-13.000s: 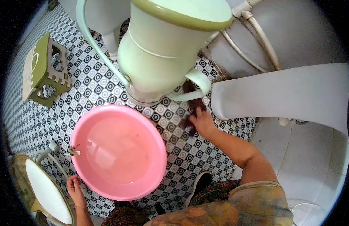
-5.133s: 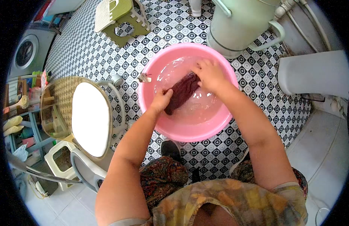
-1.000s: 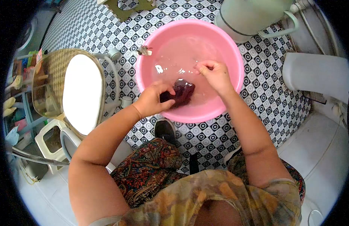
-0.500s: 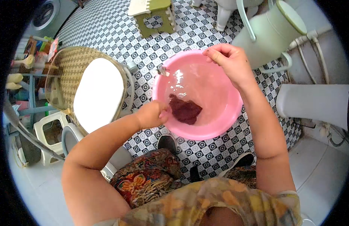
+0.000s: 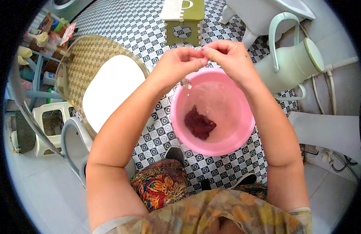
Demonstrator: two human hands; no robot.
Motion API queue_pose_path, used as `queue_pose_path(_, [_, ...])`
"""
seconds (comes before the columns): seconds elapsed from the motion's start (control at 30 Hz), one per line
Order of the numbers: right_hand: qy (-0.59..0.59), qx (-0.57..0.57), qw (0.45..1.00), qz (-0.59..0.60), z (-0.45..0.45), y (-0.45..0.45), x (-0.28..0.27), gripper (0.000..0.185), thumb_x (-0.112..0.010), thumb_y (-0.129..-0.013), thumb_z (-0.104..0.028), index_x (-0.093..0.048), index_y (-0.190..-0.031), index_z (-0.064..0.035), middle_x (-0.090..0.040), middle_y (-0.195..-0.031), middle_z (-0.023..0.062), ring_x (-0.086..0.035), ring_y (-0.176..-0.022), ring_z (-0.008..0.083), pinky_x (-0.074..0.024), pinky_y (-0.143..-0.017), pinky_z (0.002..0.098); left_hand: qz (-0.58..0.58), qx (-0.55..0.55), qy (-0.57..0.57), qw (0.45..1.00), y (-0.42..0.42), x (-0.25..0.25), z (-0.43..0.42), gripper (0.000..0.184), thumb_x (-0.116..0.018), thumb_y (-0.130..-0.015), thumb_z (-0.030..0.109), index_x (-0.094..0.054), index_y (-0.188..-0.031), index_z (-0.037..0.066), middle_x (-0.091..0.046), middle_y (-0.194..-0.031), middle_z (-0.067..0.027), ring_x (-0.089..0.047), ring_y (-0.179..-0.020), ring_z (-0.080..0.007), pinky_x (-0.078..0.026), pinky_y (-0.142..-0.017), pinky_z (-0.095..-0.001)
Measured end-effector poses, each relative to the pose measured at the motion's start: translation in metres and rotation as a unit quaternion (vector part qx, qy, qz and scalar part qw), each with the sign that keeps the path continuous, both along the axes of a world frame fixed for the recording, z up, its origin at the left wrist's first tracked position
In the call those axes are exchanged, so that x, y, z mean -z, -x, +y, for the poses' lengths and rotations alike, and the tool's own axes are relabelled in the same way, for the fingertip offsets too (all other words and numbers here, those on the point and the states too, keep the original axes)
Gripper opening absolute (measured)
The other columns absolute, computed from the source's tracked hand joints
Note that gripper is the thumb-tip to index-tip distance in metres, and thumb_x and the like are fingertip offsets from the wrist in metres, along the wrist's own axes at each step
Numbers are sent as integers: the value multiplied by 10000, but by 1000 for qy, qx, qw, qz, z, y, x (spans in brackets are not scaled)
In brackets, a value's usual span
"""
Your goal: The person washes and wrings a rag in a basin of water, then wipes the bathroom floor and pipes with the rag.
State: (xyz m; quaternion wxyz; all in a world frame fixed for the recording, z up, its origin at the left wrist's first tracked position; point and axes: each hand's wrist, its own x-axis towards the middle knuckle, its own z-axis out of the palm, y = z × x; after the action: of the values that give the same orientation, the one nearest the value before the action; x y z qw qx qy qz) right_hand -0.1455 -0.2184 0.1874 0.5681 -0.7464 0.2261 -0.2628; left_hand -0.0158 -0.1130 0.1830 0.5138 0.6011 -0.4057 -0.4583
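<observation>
Pinching thumb and forefinger closed on the bare left hand (image 5: 179,63), at eleven o'clock of the round pink plastic basin (image 5: 246,130). Pinching likewise with the bare right hand (image 5: 230,59), at twelve to one o'clock, raised above the rim, fingertips touching the left hand's. Impossible to tell whether anything tiny is caught between. Gripping no part of the dark maroon textured cloth (image 5: 200,124), seen crumpled in the basin's cloudy water (image 5: 223,107) at seven to eight o'clock, well apart from both hands. Near the left wrist, at ten to eleven o'clock on the rim, showing a small grey-and-white object (image 5: 186,83). Beyond, on the black-and-white patterned floor (image 5: 145,29), showing a green-and-white plastic stool (image 5: 183,31) towards eleven o'clock and a pale green lidded container (image 5: 287,64) at two.
</observation>
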Motion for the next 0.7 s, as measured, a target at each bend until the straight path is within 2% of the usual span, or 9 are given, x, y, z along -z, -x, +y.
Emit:
queue_pose_path(0.1, [-17,22,999,-20,4,-7,14,179,-620,-745,-165,-647,-799,3,-630,-713,43,-558,-653,78,-445,-602,214,67,-19,-20,997,-7,12,1,207,-629,-768,164,-590,-902,12,-590,-778,-29,-528,-712,-101,-430,-683,-229])
queue_pose_path(0.17, [-48,20,999,-16,8,-11,23,189,-635,-741,-175,-649,-801,5,-634,-726,50,-565,-672,79,-452,-622,216,68,-17,-13,997,-14,26,3,186,-616,-780,178,-593,-872,18,-588,-761,-30,-518,-684,-101,-426,-653,-224])
queue_pose_path(0.23, [-75,1,997,0,11,-15,32,161,-607,-773,-137,-639,-863,-7,-626,-817,46,-560,-777,99,-437,-712,222,56,-59,-29,996,-17,34,5,185,-610,-786,185,-594,-858,16,-584,-741,-29,-515,-677,-100,-424,-650,-221])
queue_pose_path(0.3, [-59,13,998,-3,12,-20,45,165,-614,-771,-154,-646,-867,-24,-621,-782,24,-539,-720,76,-426,-658,206,61,-67,-29,996,-19,40,6,167,-609,-787,179,-592,-833,20,-577,-721,-24,-509,-660,-97,-419,-633,-218])
queue_pose_path(0.43, [-111,43,993,22,12,-25,68,166,-623,-766,-192,-660,-859,-60,-600,-719,-26,-450,-610,27,-360,-550,174,43,-119,-46,991,-22,61,12,146,-609,-785,170,-584,-804,28,-563,-691,-14,-491,-618,-83,-405,-588,-204])
queue_pose_path(0.5, [-163,48,983,69,14,-24,79,162,-620,-764,-189,-662,-857,-63,-601,-725,-28,-456,-610,32,-365,-558,174,4,-150,-57,987,-23,82,16,141,-609,-783,170,-582,-796,32,-554,-669,-7,-481,-591,-72,-396,-560,-194])
queue_pose_path(0.57, [-159,40,984,73,15,-23,101,163,-624,-756,-194,-661,-846,-63,-601,-732,-32,-468,-615,39,-366,-554,177,19,-179,-101,978,-17,97,21,137,-604,-784,165,-581,-796,30,-555,-673,-4,-483,-597,-72,-393,-560,-193])
queue_pose_path(0.63, [-193,68,971,126,19,-23,114,207,-635,-719,-196,-654,-815,-13,-631,-728,32,-559,-642,87,-441,-583,226,-12,-183,-114,976,-16,112,24,138,-599,-779,160,-581,-788,24,-556,-667,-5,-491,-594,-74,-401,-556,-198])
queue_pose_path(0.7, [-208,81,968,117,22,-23,129,181,-635,-705,-182,-659,-784,-21,-631,-710,36,-564,-623,90,-444,-569,231,-69,-185,-151,969,-18,131,29,138,-602,-766,155,-586,-771,19,-561,-659,-9,-499,-589,-77,-412,-556,-204])
